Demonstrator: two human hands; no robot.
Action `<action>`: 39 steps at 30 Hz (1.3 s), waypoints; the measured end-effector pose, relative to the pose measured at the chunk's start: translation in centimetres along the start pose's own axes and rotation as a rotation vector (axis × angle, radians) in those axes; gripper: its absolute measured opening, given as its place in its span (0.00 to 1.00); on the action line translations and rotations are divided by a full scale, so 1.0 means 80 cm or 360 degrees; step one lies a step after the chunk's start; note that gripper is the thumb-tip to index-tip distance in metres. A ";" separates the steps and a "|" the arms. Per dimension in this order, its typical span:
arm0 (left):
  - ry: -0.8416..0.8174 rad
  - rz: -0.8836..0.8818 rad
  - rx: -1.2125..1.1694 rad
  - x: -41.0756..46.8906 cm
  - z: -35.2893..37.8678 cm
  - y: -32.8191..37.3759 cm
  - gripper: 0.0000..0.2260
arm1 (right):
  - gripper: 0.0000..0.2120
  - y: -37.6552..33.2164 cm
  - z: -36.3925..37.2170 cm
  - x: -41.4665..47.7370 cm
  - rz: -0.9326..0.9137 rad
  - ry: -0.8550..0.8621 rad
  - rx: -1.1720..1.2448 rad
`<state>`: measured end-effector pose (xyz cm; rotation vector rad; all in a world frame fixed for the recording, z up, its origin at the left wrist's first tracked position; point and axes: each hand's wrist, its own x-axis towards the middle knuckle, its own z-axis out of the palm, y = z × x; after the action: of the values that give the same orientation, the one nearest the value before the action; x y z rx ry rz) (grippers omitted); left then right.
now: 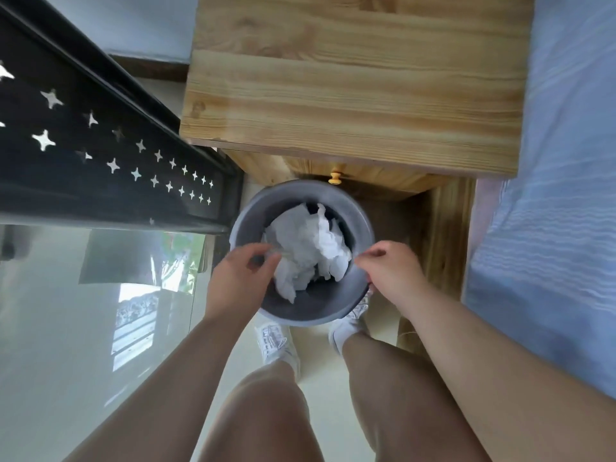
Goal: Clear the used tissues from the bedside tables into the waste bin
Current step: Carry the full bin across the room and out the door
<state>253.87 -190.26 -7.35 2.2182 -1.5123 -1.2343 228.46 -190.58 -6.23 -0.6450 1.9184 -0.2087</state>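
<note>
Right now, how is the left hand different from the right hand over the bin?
The left hand reaches over the grey bin's opening with its fingertips at the crumpled white tissues; the right hand sits at the bin's near right rim, off the tissues. The left hand's fingers are loosely curled and spread; the right hand's are pinched closer together. Whether either one actually grips anything is unclear. Both are bare and hover over the same bin.

Bare arms & legs, white lace-up sneakers (pixel 278 345) w/ white socks (pixel 340 341)
</note>
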 end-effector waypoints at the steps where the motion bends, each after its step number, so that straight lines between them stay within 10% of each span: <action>1: 0.0108 0.0041 0.0043 0.001 -0.004 -0.003 0.11 | 0.02 0.001 -0.002 0.004 -0.0017 0.0108 -0.0027; 11: -0.0036 -0.0398 -0.0237 0.036 -0.024 -0.021 0.35 | 0.43 0.027 0.012 0.038 0.0159 0.0058 0.0253; 17: -0.0245 -0.0577 -0.0392 0.060 -0.013 -0.049 0.24 | 0.10 0.039 0.019 0.057 0.0240 -0.0054 0.0119; 39: -0.0329 -0.0566 -0.0864 -0.252 -0.352 0.257 0.26 | 0.06 -0.188 -0.267 -0.357 -0.0197 -0.0079 -0.0133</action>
<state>257.26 -190.89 32.79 2.0726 -0.7094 -1.7682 223.19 -191.30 32.16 -0.8190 1.8490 -0.1896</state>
